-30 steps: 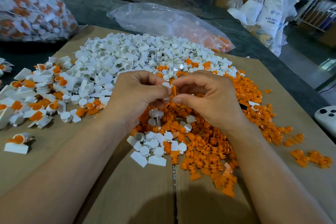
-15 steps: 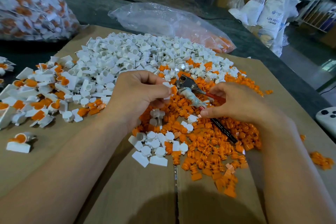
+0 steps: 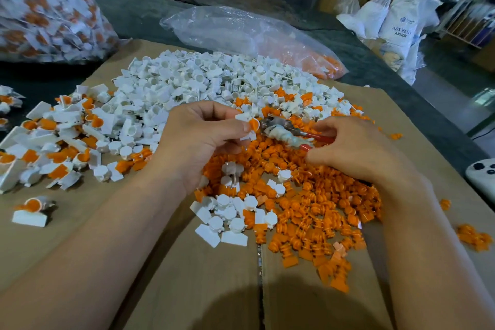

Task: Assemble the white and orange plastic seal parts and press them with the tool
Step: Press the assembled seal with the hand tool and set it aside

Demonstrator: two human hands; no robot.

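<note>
My left hand (image 3: 199,139) pinches a white seal with an orange insert (image 3: 250,124) above the heap. My right hand (image 3: 351,147) grips the red handles of a pair of pliers (image 3: 281,130), whose tape-wrapped metal jaws touch the orange end of that seal. Below the hands lies a pile of orange parts (image 3: 308,211). A pile of white parts (image 3: 209,83) spreads behind them. Assembled white and orange seals (image 3: 51,142) lie at the left.
Everything rests on brown cardboard (image 3: 187,276) over a dark table. A clear plastic bag (image 3: 241,32) with orange parts lies at the back, a full bag of seals (image 3: 45,8) at the far left. A white controller (image 3: 482,174) sits at the right edge.
My right hand left the seal, picked up the pliers from the orange pile and brought their jaws to the seal that my left hand holds.
</note>
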